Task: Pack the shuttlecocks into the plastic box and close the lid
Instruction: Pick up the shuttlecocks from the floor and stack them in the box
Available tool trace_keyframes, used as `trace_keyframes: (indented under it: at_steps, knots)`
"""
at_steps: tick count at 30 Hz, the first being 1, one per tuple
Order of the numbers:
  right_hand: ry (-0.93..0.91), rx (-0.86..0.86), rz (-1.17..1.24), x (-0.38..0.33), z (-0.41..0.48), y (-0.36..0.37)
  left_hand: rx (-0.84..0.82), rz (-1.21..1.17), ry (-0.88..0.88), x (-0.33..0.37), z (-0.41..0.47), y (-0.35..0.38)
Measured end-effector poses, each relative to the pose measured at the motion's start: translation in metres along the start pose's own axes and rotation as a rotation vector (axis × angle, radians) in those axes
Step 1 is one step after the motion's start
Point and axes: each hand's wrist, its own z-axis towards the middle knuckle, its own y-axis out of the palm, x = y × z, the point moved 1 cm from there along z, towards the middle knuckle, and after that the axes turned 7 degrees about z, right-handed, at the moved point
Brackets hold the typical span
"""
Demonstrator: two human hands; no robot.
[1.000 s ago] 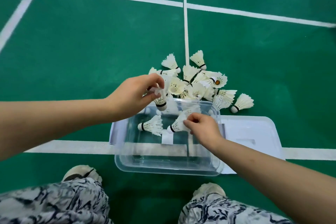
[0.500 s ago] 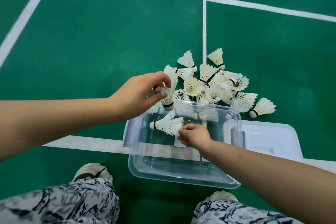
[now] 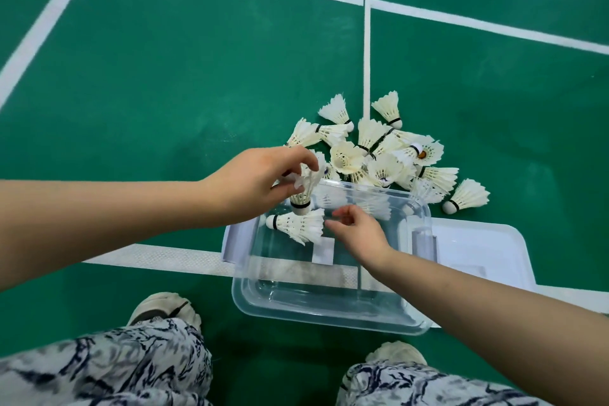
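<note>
Left hand (image 3: 253,184) pinched on feather shuttlecock (image 3: 302,189) over clear plastic box (image 3: 329,313) | right hand (image 3: 357,229) apparently open – empty | risk: crushed feathers – tight pinch.

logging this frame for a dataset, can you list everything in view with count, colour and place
plastic box: one, clear, open, on the floor between the feet
lid: one, white-clear, flat on the floor right of the box
shuttlecock in box: one, white, lying on its side at the far left of the box
held shuttlecock: one, white, cork down, over the box's far left corner
pile of shuttlecocks: too overlapped to count, white, on the floor beyond the box
court floor: green with white lines
shoes: two, pale, at the bottom
trousers: patterned grey-white, at the bottom edge
left hand: pinching the held shuttlecock's feathers
right hand: open, empty, over the box
</note>
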Motion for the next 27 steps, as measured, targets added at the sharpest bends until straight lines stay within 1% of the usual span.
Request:
trace_keyframes:
  at_steps: [3, 5, 8, 10, 13, 16, 19, 22, 27]
  knots:
    - [-0.178, 0.062, 0.032, -0.018, -0.017, -0.017, -0.062, 0.058, 0.031, 0.01, 0.001, 0.004]
    - [-0.303, 0.064, 0.023, -0.03, -0.03, -0.026, -0.107, 0.106, 0.068, 0.016, 0.002, 0.01]
    - [-0.496, 0.006, -0.166, -0.037, -0.043, -0.038, -0.151, 0.142, 0.134, 0.027, 0.004, 0.021]
    - [-0.554, -0.03, -0.272, -0.034, -0.049, -0.045, -0.165, 0.163, 0.168, 0.031, 0.007, 0.026]
    - [-0.612, 0.01, -0.414, -0.02, -0.052, -0.056, -0.191, 0.211, 0.224, 0.036, 0.012, 0.034]
    - [-0.575, 0.084, -0.546, -0.012, -0.053, -0.066, -0.179, 0.214, 0.239, 0.041, 0.018, 0.041]
    - [-0.461, 0.083, -0.653, -0.01, -0.053, -0.069, -0.152, 0.154, 0.152, 0.039, 0.024, 0.041]
    - [-0.366, 0.029, -0.732, -0.01, -0.043, -0.063, -0.157, 0.075, 0.082, 0.033, 0.026, 0.037]
    - [-0.165, -0.114, -0.662, -0.01, -0.012, -0.04, -0.107, 0.063, 0.01, 0.011, 0.026, 0.03]
